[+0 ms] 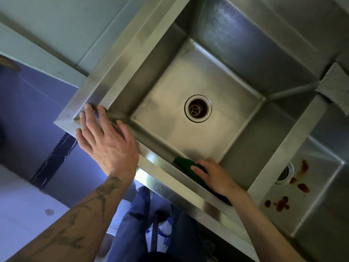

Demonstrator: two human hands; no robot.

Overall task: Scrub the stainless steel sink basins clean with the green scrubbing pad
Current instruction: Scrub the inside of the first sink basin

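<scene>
A: Where is the green scrubbing pad (186, 165)?

B: Down in the left basin (170, 114), low on the near wall, close to where wall meets floor. 1 end sticks out to the left of the hand, and a darker edge shows under the wrist.

A: What has hold of it?

B: The person's right grip (213, 175). Its fingers are bent over the pad and press it against the steel, and the thumb lies on top of the green.

A: And the left grip (108, 140)?

B: Released and carrying nothing. It lies flat on the sink rim (90, 95) at the basin's near left corner, fingers straight and spread. The forearm behind it is tattooed.

A: How does that basin look?

B: Brushed steel, with 1 round drain (198, 108) in the middle of the floor, rusty brown inside the strainer. The drain sits well apart from the pad.

A: And the other one?

B: The right basin (321, 205) lies beyond the divider (287, 148). Reddish-brown stains (281, 202) spot its floor in several blots, some just beside its own drain (285, 173), which the divider partly hides.

A: Anything else?

B: A grey textured piece (336, 87) lies on the rim at the far right edge; whether it is cloth or pad cannot be told. Below the sink front, the person's blue trousers (132, 214) show.
</scene>
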